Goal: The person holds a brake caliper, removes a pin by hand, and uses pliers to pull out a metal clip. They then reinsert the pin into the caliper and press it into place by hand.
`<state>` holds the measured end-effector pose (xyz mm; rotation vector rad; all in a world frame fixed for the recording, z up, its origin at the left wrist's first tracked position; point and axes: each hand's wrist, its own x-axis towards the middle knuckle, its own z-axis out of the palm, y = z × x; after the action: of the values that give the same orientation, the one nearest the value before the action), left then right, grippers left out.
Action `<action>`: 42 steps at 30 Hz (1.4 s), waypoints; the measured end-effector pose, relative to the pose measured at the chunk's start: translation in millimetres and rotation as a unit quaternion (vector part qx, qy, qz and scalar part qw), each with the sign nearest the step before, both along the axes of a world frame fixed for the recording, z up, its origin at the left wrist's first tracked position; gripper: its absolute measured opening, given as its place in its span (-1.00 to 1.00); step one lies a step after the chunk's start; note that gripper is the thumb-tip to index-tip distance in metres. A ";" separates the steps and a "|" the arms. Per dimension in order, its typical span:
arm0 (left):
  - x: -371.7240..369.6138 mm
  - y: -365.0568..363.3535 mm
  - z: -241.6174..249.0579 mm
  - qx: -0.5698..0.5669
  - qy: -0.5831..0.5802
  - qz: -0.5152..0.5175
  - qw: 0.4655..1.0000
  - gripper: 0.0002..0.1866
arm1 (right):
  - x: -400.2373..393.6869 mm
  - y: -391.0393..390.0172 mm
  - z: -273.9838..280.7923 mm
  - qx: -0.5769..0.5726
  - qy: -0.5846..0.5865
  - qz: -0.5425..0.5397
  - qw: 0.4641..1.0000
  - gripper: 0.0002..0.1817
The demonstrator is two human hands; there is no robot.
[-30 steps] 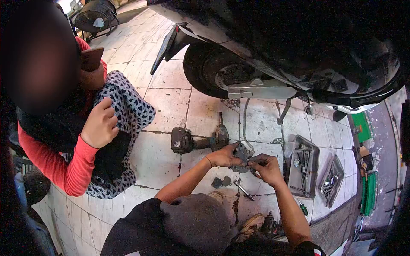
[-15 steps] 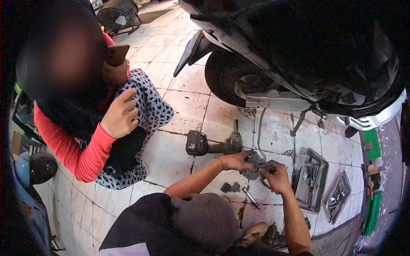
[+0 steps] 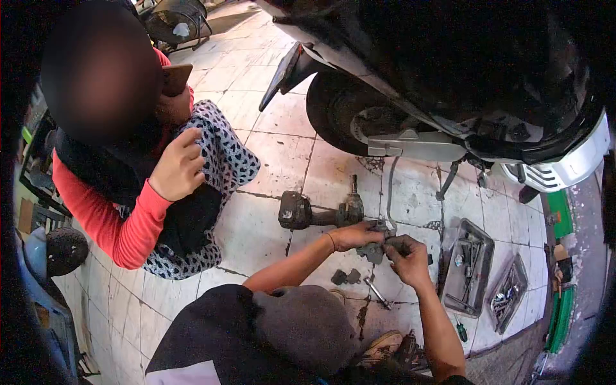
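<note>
My left hand [image 3: 355,237] is closed around a dark grey metal part that looks like a brake caliper [image 3: 371,255], held just above the tiled floor. A thin hose [image 3: 391,192] runs from near the scooter's rear wheel to this part. My right hand [image 3: 409,258] is pinched at the part's right side, and its fingertips hide what they grip. Left of the hands lies a cordless impact wrench [image 3: 321,215]. Below them are two small dark pads [image 3: 346,277] and a silver wrench-like tool [image 3: 377,293].
A scooter [image 3: 436,122] stands ahead, its rear wheel [image 3: 337,119] near the hands. Right are a tray of tools [image 3: 491,247], a smaller tray of metal parts [image 3: 525,282] and a green-handled screwdriver [image 3: 461,330]. A person in red sleeves [image 3: 138,228] sits left, holding a phone [image 3: 176,78].
My right hand has shifted slightly left and up against the caliper, and its forearm has moved left, uncovering the screwdriver. My left hand stays on the caliper.
</note>
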<state>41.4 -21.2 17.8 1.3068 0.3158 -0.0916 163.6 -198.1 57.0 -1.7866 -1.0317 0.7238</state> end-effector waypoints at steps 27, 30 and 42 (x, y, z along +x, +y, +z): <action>3.2 -6.2 4.6 0.105 -0.026 0.078 0.991 -0.46 | -10.2 -6.3 45.1 0.047 -0.279 0.033 0.959 -0.86; 6.6 -6.6 -7.0 0.053 -0.057 0.078 0.994 -0.47 | -10.5 -5.9 43.0 0.056 -0.334 0.043 0.940 -0.85; 3.3 -18.0 12.1 0.139 -0.034 0.124 0.982 -0.47 | -15.6 -7.4 48.1 -0.003 -0.334 0.068 0.940 -0.85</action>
<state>44.7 -39.2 29.9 1.5315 0.4423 0.2134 148.0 -205.5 105.2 -2.0301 -1.6067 0.1795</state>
